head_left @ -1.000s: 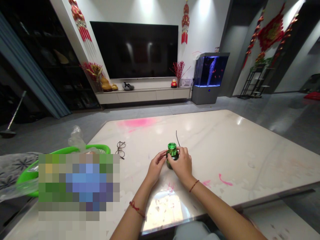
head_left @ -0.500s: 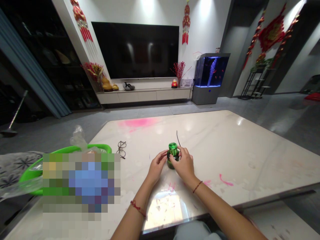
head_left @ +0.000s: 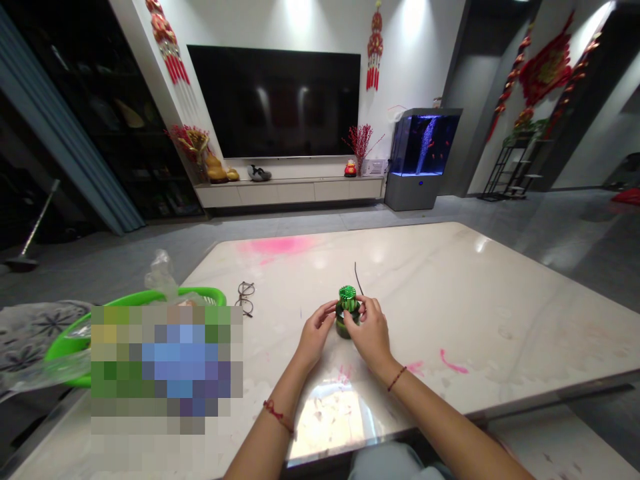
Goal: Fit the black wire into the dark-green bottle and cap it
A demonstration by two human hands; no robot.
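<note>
As I watched, left hand: curled, holding the green jar.
Right hand: curled, holding it too.
Tip: grip both sides evenly.

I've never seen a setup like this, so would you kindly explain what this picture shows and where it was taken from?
There is no machine here. The picture comes from a camera worn on a person's head, looking forward and down at their own bare hands. Their left hand and right hand are both on a small green container with a ribbed top, which stands on a pale stone table. A thin black wire rises just behind it, and a pair of glasses lies to the left.
</note>
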